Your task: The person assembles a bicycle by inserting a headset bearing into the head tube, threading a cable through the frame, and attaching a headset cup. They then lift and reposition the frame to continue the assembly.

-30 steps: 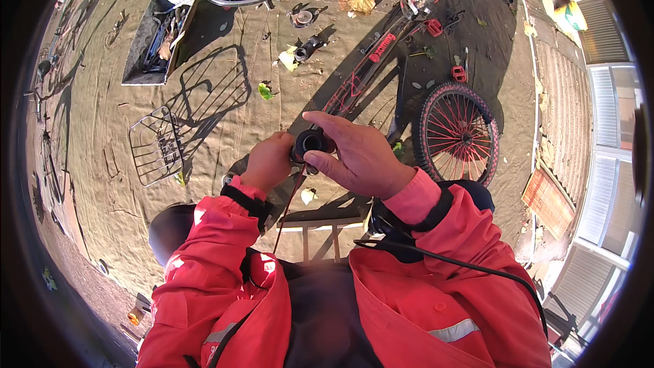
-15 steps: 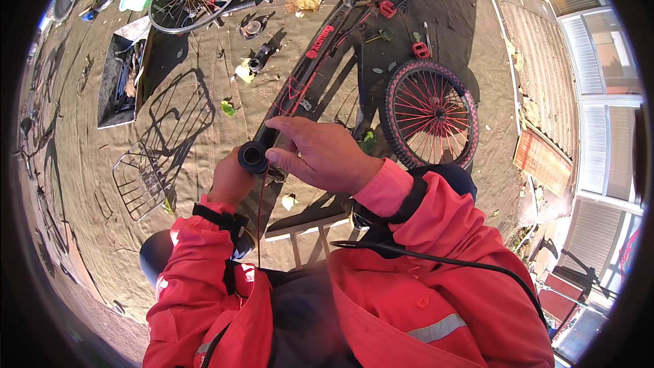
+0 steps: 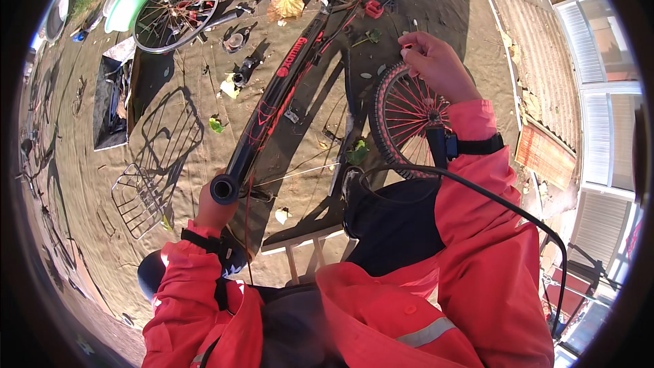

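A black bicycle frame with red markings slants up and away from me. Its round, open tube end points toward me. My left hand is closed around the frame just beneath that end, its fingers mostly hidden. Off to the right, my right hand reaches over the top of a bicycle wheel with red spokes. Its thumb and fingers are closed at a red pedal, which they largely cover. A thin red cable hangs down beside the frame's near end.
Another red pedal lies near the frame's far end. At the left are a wire rack, an open box of tools, a bare wheel and a green basin. A thick black cable crosses my right arm.
My right hand has left the frame's near end and moved right and away to the pedal by the wheel. My left hand stays on the frame, whose near end has shifted slightly left and toward me.
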`<state>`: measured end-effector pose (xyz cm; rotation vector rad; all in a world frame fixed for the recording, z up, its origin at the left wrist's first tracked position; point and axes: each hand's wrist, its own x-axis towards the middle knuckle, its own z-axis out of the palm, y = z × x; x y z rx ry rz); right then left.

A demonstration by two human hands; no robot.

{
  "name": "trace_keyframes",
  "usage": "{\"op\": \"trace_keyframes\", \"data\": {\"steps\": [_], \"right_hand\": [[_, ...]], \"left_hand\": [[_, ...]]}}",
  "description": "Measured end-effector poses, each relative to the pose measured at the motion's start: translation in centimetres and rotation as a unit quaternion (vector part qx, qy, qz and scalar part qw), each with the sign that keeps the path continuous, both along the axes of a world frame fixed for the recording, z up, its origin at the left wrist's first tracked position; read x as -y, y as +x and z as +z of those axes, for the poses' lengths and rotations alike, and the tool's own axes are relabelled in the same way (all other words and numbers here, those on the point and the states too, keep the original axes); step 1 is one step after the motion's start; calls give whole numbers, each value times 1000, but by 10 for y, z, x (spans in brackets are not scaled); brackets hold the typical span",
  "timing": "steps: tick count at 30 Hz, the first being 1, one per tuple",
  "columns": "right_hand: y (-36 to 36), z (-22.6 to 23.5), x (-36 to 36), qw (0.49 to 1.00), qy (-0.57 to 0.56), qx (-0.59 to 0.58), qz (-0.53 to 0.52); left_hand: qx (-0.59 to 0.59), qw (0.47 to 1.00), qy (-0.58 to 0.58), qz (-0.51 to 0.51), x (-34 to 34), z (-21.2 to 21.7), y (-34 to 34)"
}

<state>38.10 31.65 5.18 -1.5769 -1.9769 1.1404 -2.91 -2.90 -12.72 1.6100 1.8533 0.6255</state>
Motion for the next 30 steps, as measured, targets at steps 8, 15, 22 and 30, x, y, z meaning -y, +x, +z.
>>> {"op": "trace_keyframes", "data": {"steps": [8, 15, 22, 30], "right_hand": [[34, -152, -77, 996, -69, 56, 20], [9, -264, -106, 988, -91, 125, 18], [-17, -315, -140, 983, -103, 149, 15], [-44, -356, -169, 981, -126, 143, -24]], "left_hand": [[179, 973, -118, 90, -9, 30, 13], [194, 949, -201, 148, -13, 33, 9], [231, 907, -271, 225, -22, 45, 8], [294, 839, -330, 319, -30, 47, 16]]}}
